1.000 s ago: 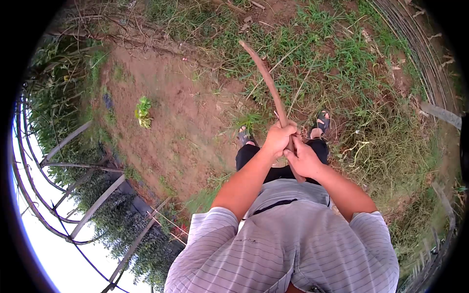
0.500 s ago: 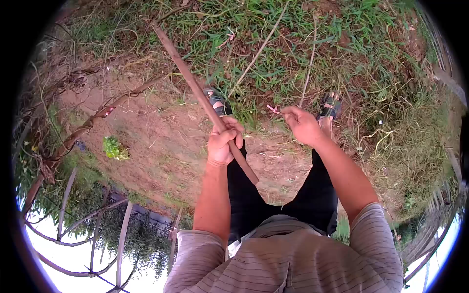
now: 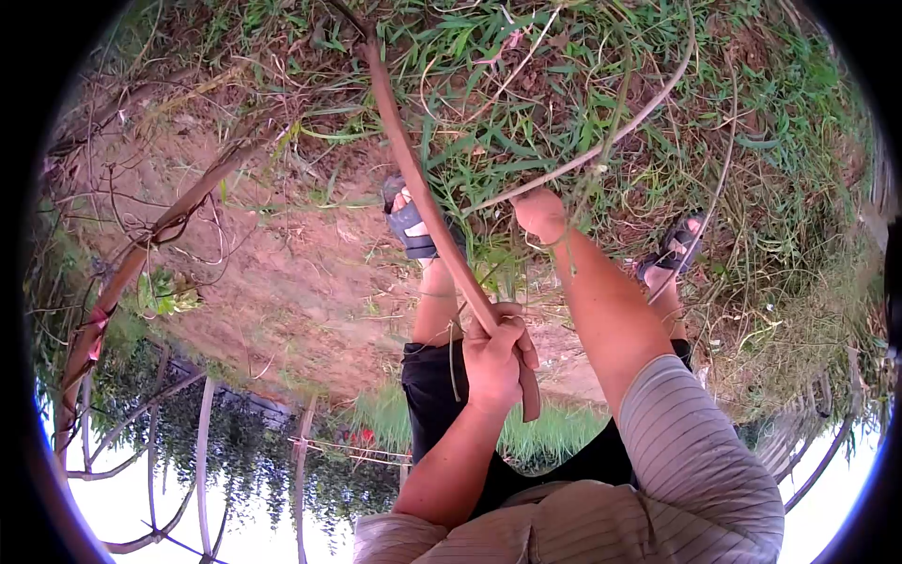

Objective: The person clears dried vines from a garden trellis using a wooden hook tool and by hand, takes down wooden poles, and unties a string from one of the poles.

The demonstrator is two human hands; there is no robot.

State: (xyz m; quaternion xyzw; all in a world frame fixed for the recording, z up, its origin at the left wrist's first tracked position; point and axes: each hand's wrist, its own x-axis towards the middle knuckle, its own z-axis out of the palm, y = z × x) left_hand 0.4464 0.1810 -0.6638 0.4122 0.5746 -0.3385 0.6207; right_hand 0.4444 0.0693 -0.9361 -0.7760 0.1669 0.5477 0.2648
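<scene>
My left hand [image 3: 498,365] is wrapped around the lower part of a long brown wooden stick [image 3: 413,169]. The stick slants up and away to the left, and its short lower end pokes out below my fist. Ahead and to the right, my right hand [image 3: 540,214] is closed low over the grass, close to a thin bare stem [image 3: 601,146]. Its fingertips are turned away, so what they hold, if anything, is hidden. A second thin stem [image 3: 719,188] rises past my right foot.
Green grass and weeds [image 3: 545,113] cover the ground ahead, with reddish bare soil [image 3: 282,273] to the left. A twisted brown vine trunk [image 3: 122,282] with a pink tie stands at the far left. Curved poles [image 3: 204,461] of a frame show at lower left. Sandals are on my feet.
My left hand has come down and right along the view with the stick, which is now steeper. My right arm reaches further forward and left, and my body leans lower.
</scene>
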